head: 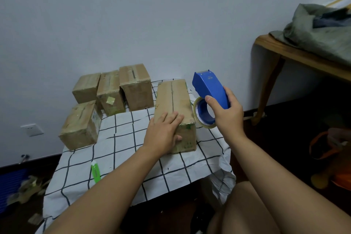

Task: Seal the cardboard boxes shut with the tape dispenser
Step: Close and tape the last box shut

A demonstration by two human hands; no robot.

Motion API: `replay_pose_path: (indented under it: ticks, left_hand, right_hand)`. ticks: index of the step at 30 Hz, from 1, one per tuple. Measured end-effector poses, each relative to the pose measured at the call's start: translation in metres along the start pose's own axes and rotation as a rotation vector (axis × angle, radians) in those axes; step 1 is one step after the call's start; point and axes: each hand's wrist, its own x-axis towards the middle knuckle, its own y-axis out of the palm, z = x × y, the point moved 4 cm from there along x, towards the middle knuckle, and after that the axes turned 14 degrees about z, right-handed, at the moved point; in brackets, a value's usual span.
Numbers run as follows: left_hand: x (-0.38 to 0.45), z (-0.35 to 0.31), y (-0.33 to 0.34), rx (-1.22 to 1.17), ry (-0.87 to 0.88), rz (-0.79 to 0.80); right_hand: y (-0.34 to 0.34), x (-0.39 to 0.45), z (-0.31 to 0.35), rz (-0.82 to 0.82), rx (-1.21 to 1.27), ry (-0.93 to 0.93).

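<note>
A long cardboard box (173, 97) lies on the checked cloth (121, 150), its top seam running away from me. My left hand (164, 133) presses flat on the box's near end, fingers straight over the top and thumb on the front face. My right hand (227, 112) grips the blue tape dispenser (209, 89) just right of the box, held in the air with its blade end pointing away. A roll of clear tape (204, 114) sits in the dispenser.
Several more cardboard boxes (112, 93) stand at the back left of the cloth, one (80, 125) nearer. A green utility knife (95, 171) lies near the cloth's front left. A wooden table (296, 57) with a grey bundle stands at right. Tape scraps litter the floor at left.
</note>
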Motion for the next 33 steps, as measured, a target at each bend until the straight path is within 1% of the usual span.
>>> replay_pose_path:
  ticks: [3,7,13,21,24,33]
  left_hand:
    - [0.014,-0.003,-0.009,-0.013,-0.021,-0.026]
    - [0.042,-0.003,-0.020,0.062,-0.044,-0.051]
    - [0.093,0.013,-0.030,0.041,-0.100,-0.059]
    - [0.145,0.048,-0.012,0.092,-0.145,-0.030]
    - [0.158,0.059,-0.001,0.074,-0.150,-0.012]
    - [0.195,0.075,0.007,0.072,-0.130,-0.050]
  right_hand:
    - [-0.008,0.010,0.003,-0.016,0.002,-0.009]
    - [-0.013,0.029,-0.001,-0.031,0.013,-0.003]
    - [-0.006,0.064,-0.019,-0.028,0.012,0.026]
    - [0.017,0.108,-0.047,0.004,-0.001,0.047]
    - [0.026,0.118,-0.059,0.007,-0.005,0.052]
    - [0.046,0.131,-0.088,0.023,0.023,0.099]
